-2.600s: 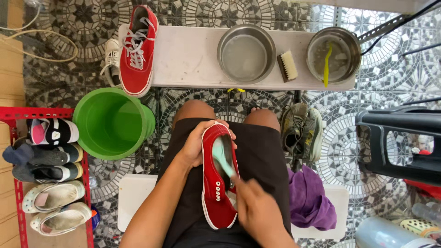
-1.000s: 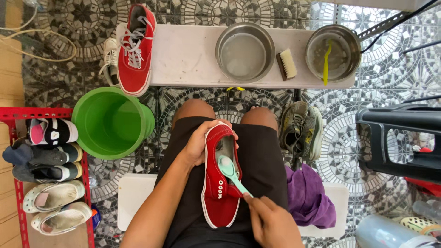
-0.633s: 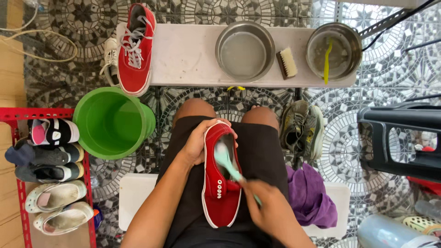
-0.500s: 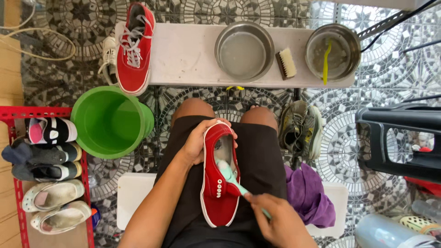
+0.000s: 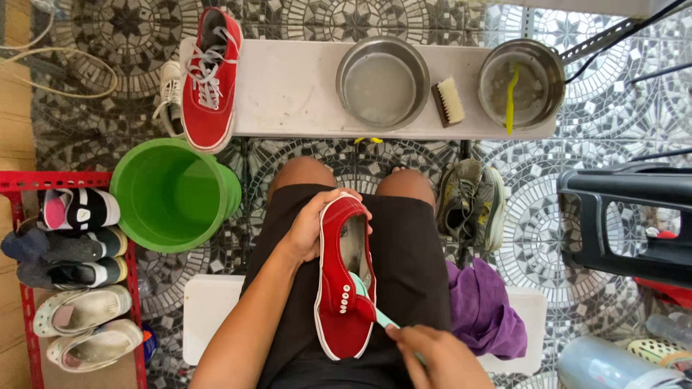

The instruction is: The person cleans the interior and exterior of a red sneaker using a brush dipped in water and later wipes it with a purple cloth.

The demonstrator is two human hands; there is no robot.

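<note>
A red shoe (image 5: 344, 288) is held on the lap, gripped at its twelve o'clock end by the left hand (image 5: 311, 229), fingers curled around the heel. At five o'clock, a pale green brush (image 5: 364, 297) is pinched in the closed right hand (image 5: 436, 358), bristles at the shoe's opening. A green bucket (image 5: 173, 193) stands at nine o'clock.

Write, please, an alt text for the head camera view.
A seated person's left hand holds a red shoe on the lap while the right hand works a pale green brush inside it. Ahead, a white bench carries another red shoe and two metal bowls.
</note>
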